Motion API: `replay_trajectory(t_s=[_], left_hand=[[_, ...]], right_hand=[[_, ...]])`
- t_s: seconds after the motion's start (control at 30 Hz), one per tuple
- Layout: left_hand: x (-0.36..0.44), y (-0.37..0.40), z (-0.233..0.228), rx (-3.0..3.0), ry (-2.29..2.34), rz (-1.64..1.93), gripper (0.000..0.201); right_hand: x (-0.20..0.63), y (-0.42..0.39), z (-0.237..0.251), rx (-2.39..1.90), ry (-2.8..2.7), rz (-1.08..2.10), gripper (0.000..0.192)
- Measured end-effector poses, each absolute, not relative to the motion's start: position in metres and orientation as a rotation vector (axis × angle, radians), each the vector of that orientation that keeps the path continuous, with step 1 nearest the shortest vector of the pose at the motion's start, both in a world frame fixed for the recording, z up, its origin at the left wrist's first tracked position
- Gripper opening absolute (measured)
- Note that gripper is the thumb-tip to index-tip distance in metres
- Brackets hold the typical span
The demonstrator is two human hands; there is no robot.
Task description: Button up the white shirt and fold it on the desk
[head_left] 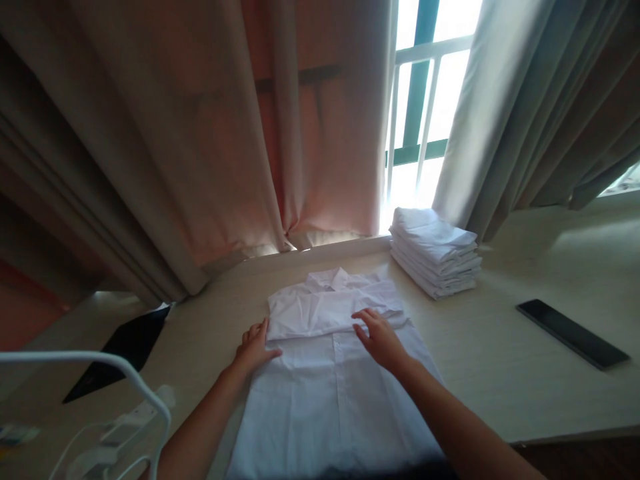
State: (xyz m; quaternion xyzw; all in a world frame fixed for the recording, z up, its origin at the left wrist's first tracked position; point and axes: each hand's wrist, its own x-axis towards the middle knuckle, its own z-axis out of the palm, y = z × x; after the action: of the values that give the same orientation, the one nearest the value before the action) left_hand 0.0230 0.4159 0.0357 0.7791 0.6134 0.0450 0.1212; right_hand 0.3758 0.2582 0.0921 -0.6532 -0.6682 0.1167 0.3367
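A white button-up shirt (310,387) lies front side up on the pale table, its collar pointing to the window side. Its sleeves are folded across the chest in a band below the collar. My left hand (255,345) rests at the left edge of the shirt, by the end of the folded band, with thumb and fingers apart. Over the right part of the chest is my right hand (377,337), fingers spread near the lower edge of the sleeve band. Whether its fingertips touch the cloth I cannot tell. Neither hand grips anything.
A stack of folded white shirts (435,253) stands at the back right, near the window. Farther right lies a dark flat phone-like slab (573,333). On the left are a black flat sheet (123,350), a white bent tube (125,367) and a power strip (133,420). Curtains (320,147) hang behind.
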Motion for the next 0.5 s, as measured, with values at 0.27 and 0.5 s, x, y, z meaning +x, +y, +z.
replay_trajectory(t_s=[0.27, 0.5], left_hand=[[0.105, 0.458, 0.014, 2.335, 1.76, 0.182, 0.07], [0.106, 0.507, -0.03, 2.441, 1.875, 0.226, 0.075]], right_hand=[[0.468, 0.344, -0.007, -2.222, -1.863, 0.1, 0.066], [0.484, 0.377, -0.039, -2.232, -1.882, 0.099, 0.074]])
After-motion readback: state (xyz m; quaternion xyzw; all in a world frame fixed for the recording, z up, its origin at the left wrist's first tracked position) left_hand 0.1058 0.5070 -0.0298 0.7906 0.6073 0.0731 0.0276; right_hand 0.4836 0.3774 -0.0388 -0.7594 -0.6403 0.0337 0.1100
